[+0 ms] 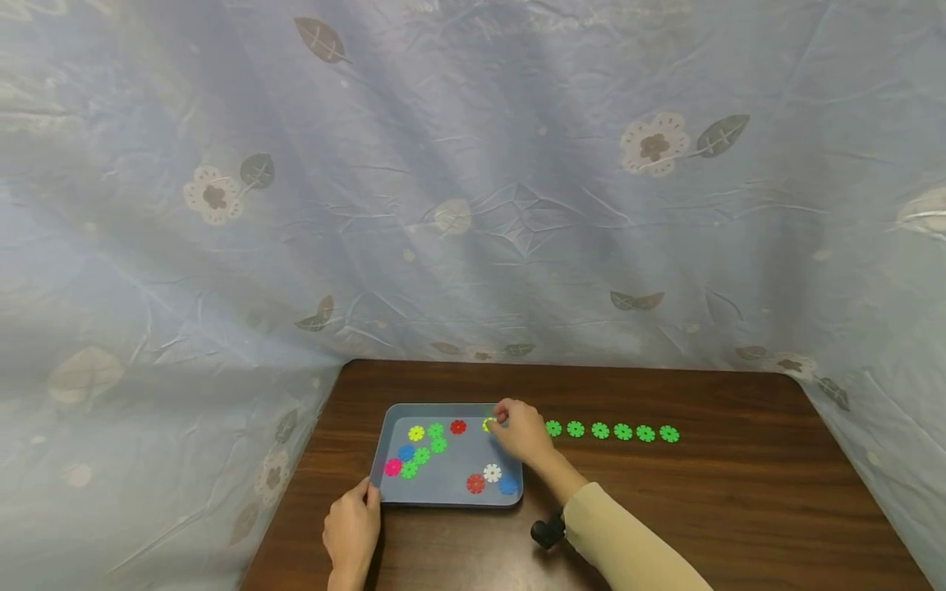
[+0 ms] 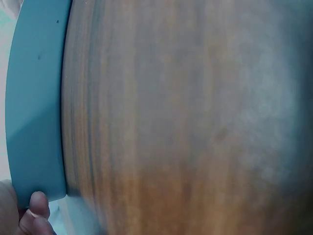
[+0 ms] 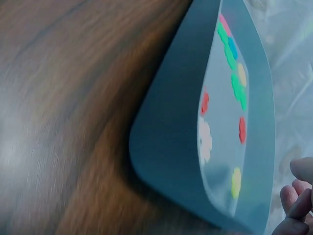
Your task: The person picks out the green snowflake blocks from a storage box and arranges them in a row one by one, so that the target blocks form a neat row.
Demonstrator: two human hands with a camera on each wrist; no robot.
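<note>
A shallow grey-blue tray [image 1: 451,494] holds notched, snowflake-shaped plastic discs, among them a red disc [image 1: 458,427], a white disc [image 1: 492,473] and several green ones. My left hand [image 1: 352,525] grips the tray's near left corner; its fingertips [image 2: 39,203] show against the wall in the left wrist view. Over the tray's far right part is my right hand [image 1: 523,432], fingers bent, close above a yellow disc [image 3: 236,182]. A bit of green shows by its fingertips in the head view, but whether they hold a disc is unclear.
A straight row of green discs [image 1: 600,430] lies on the brown wooden table [image 1: 739,492], right of the tray. Behind the table's far edge hangs a pale patterned curtain [image 1: 473,246]. A black device [image 1: 548,532] sits at the right wrist.
</note>
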